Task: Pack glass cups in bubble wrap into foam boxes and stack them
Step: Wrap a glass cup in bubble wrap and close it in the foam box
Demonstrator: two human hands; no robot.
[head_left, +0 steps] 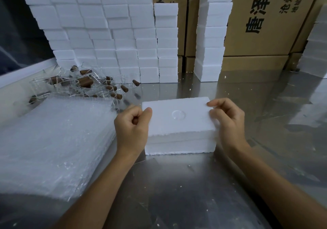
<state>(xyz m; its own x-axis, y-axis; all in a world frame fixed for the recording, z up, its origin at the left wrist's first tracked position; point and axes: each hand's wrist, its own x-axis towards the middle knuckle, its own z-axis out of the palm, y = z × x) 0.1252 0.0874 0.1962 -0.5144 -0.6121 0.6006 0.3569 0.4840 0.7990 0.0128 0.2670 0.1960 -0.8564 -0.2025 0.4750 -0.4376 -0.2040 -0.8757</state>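
Forearms come in from the bottom edge over the steel table [177, 193], one each side of the foam box [178, 122], which sits near centre, lid on, seam visible along the front face. Left hand [131, 126] is curled against the box's left end, thumb on the top edge, fingers folded in — looks like it grasps the lid corner, though the fingertips are hidden. Right hand [225, 120] pinches the far right corner, thumb on top, fingers over the edge. Symmetric grip on both ends makes sense for either seating the lid square or lifting the closed box without it splitting at the seam; can't tell which. Bubble wrap sheets [53, 140] are stacked just left of the box, within reach of the left hand. Glass cups [74, 85] with brown handles lie heaped behind the wrap — feed order runs back to front. Foam box stacks [106, 33] stand against the rear, cardboard cartons [265, 25] behind them; likely destination for this box once closed.
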